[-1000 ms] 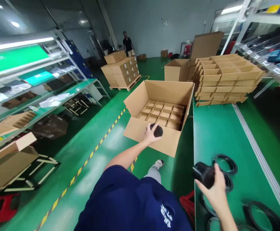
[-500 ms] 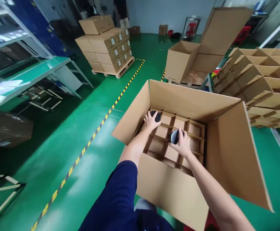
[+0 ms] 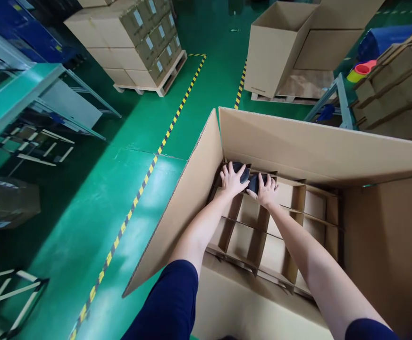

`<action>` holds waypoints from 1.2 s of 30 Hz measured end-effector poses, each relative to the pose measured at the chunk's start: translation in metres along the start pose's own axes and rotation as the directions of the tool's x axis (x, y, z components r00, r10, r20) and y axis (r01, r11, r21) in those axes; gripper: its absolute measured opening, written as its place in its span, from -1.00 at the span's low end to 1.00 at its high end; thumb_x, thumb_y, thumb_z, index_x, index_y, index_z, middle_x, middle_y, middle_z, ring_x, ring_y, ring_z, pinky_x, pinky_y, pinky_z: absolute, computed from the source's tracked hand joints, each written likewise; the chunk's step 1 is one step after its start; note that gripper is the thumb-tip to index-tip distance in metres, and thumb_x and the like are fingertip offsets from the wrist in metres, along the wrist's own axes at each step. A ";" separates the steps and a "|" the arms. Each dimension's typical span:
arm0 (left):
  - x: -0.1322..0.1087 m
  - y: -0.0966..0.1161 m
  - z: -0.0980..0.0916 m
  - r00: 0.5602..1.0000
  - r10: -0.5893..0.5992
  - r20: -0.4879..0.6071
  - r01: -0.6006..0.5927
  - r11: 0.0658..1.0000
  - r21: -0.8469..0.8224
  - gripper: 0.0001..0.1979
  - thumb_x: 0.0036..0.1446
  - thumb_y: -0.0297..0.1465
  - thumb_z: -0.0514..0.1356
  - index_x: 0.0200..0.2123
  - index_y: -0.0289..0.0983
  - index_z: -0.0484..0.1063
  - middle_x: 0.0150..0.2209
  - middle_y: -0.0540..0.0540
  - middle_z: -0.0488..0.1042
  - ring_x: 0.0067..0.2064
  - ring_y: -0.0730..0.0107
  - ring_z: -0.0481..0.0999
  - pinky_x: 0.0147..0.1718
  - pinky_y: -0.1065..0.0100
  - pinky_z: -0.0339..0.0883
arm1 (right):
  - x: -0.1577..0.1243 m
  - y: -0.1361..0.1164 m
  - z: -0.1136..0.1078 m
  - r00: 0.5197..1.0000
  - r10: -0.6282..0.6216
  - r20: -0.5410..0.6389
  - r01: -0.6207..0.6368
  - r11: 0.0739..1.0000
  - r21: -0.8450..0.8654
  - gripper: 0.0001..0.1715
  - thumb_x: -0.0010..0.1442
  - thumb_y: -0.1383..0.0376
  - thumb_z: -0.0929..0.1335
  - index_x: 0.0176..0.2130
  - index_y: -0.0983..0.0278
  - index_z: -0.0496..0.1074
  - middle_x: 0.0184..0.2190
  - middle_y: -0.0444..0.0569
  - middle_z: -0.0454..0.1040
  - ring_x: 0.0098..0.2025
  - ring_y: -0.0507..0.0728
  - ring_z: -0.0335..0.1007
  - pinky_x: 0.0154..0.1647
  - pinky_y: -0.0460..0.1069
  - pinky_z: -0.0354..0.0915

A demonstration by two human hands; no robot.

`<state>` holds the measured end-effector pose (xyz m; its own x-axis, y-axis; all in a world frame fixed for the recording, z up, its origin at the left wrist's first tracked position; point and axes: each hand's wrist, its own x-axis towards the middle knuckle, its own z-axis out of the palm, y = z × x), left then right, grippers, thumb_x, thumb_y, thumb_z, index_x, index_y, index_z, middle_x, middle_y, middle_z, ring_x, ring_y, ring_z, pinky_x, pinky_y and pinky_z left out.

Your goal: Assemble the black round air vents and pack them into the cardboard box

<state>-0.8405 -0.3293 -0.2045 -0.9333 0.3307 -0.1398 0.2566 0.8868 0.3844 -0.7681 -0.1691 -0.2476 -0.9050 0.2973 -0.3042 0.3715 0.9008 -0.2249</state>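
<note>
A large open cardboard box (image 3: 283,137) stands in front of me, with a cardboard divider grid (image 3: 258,229) inside it. In the far left compartment, my left hand (image 3: 231,180) has its fingers curved over a black, round, cup-like object (image 3: 243,174). Right beside it, my right hand (image 3: 266,190) grips a second black cup-like object (image 3: 254,184) at the neighbouring far-row compartment. The fingers and the divider walls partly hide both objects, and how deep each one sits I cannot tell. Bare cardboard shows in the nearer compartments.
The box's flaps stand out around its opening. Beyond it are stacked cartons (image 3: 128,42) on a pallet and a tall open carton (image 3: 271,52). More dividers (image 3: 400,89) are piled at the right. A green-topped workbench (image 3: 25,89) stands left, past a yellow-black floor line (image 3: 145,177).
My right hand has moved left and away from me with its black object, from mid-grid to beside my left hand. My left hand stays at the far left corner. The view has tilted down and closer.
</note>
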 end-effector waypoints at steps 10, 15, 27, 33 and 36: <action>-0.010 -0.024 0.032 0.998 0.034 0.055 -0.037 0.998 0.054 -0.30 0.34 0.02 0.05 0.47 -0.01 0.08 0.54 -0.24 -0.16 0.54 -0.20 -0.30 0.36 -0.45 -0.46 | -0.004 -0.001 0.003 0.999 0.023 -0.027 -0.024 0.999 -0.038 -0.13 0.46 -0.07 0.05 0.54 0.28 -0.15 0.54 0.22 -0.30 0.54 0.42 -0.48 0.45 0.43 -0.40; -0.015 -0.025 0.022 0.994 -0.009 0.106 0.003 0.998 0.061 -0.35 0.38 -0.02 0.00 0.47 0.01 0.08 0.56 -0.20 -0.23 0.55 -0.10 -0.33 0.38 -0.40 -0.43 | -0.047 -0.001 0.003 0.981 -0.027 -0.192 0.039 0.998 0.057 -0.19 0.46 -0.04 0.07 0.50 0.29 0.03 0.53 0.20 -0.22 0.55 0.40 -0.39 0.46 0.43 -0.22; -0.258 -0.020 -0.022 0.995 0.086 0.051 -0.058 0.914 -0.401 -0.37 0.27 -0.21 0.05 0.37 -0.23 0.31 0.37 -0.22 0.33 0.40 0.14 0.29 0.42 0.12 0.09 | -0.305 0.019 0.154 0.746 -0.434 -0.506 0.521 0.852 0.038 -0.18 -0.01 0.14 0.45 0.23 -0.30 0.38 -0.02 -0.02 0.59 -0.07 0.47 0.56 -0.08 0.35 0.47; -0.474 -0.071 -0.027 0.989 -0.048 0.137 0.102 0.903 -0.418 -0.56 0.20 -0.20 0.07 0.08 0.01 0.56 0.11 -0.08 0.57 0.18 0.16 0.52 0.27 0.20 0.32 | -0.328 0.012 0.138 0.792 -0.356 -0.496 0.387 0.921 -0.043 -0.02 -0.28 0.39 0.41 0.15 -0.16 0.42 -0.15 -0.04 0.51 -0.03 0.47 0.52 0.03 0.34 0.41; -0.527 -0.086 -0.028 0.914 -0.126 0.385 0.268 0.901 -0.340 -0.73 0.05 -0.12 0.19 -0.20 0.07 0.62 -0.13 0.01 0.64 0.00 0.13 0.61 0.14 0.16 0.41 | -0.326 0.001 0.126 0.806 -0.323 -0.495 0.326 0.942 -0.084 -0.25 -0.27 0.38 0.39 -0.02 0.01 0.48 -0.13 0.03 0.48 -0.01 0.46 0.51 0.04 0.32 0.39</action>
<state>-0.3772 -0.5889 -0.1380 -0.7889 0.3145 -0.5279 -0.1044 0.7780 0.6196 -0.4463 -0.3050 -0.2652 -0.9524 0.1052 0.2860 0.0372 0.9717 -0.2334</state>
